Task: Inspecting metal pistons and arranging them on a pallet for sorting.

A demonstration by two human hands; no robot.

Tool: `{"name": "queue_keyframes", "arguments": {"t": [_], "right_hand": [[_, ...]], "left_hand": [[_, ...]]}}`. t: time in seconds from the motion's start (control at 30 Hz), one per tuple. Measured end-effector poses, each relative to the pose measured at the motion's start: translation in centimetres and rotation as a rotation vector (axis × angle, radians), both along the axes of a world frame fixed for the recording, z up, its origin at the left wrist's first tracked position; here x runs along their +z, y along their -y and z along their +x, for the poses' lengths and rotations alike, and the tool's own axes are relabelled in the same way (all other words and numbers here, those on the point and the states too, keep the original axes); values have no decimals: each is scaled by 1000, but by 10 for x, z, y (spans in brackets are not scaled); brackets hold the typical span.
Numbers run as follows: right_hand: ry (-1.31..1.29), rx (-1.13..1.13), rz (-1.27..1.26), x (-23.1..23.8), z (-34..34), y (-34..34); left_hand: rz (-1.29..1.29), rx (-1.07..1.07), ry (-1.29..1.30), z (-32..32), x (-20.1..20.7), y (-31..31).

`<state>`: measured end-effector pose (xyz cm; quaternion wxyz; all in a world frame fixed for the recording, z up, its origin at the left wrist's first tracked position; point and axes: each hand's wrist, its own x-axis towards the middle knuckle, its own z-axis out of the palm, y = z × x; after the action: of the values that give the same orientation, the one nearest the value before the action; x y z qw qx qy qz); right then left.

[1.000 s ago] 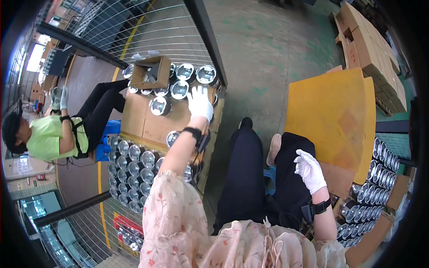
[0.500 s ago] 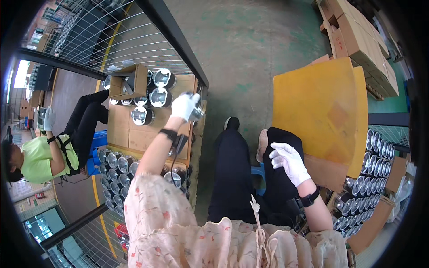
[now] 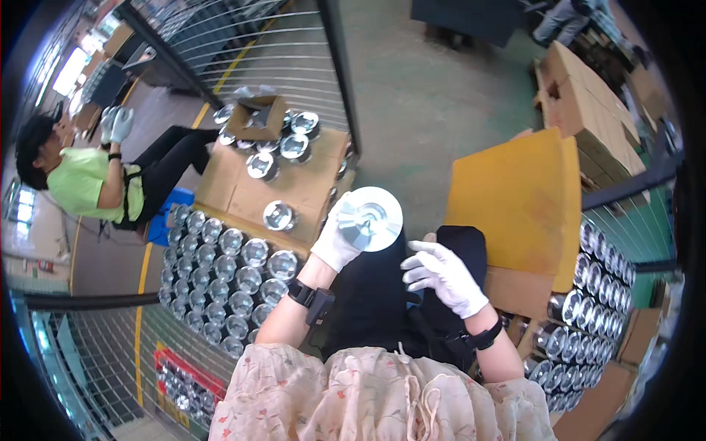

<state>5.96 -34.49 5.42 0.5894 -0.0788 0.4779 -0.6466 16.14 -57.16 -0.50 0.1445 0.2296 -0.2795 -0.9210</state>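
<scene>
My white-gloved left hand [image 3: 336,241] is closed on a shiny metal piston [image 3: 371,219], held up over my lap with its round, smooth face in view. My fingers behind the piston are mostly hidden. Close by on the right, my gloved right hand [image 3: 446,279] is open, its fingers stretched toward the piston without touching it. A single piston [image 3: 279,215] stands on the cardboard sheet [image 3: 246,192] to the left of my left hand. Several more, such as the piston [image 3: 262,166], stand farther back on that sheet.
A small open carton [image 3: 257,134] sits among the far pistons. Rows of pistons [image 3: 243,303] lie at left, with more stacked pistons [image 3: 573,307] at right beside a yellow board [image 3: 511,198]. Wire mesh [image 3: 290,70] stands behind. A co-worker [image 3: 92,180] sits far left.
My left hand has come from over the cardboard to above my lap with the piston. My right hand has moved left toward it. The view has shifted, showing more rows of pistons at left.
</scene>
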Motion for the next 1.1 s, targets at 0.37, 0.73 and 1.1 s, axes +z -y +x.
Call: {"name": "queue_keyframes", "arguments": {"t": [0.37,0.73,1.1], "right_hand": [[956,-348,-634,13,46,-36],[277,-546,-543,1,12,-68],[-1581,-503,198,56,31,-52]], "left_hand": [[-370,-266,-10,-79,85,-76],[-568,-190,-64,-43,79,-116],[276,-275,-164,-25,59,-126]]}}
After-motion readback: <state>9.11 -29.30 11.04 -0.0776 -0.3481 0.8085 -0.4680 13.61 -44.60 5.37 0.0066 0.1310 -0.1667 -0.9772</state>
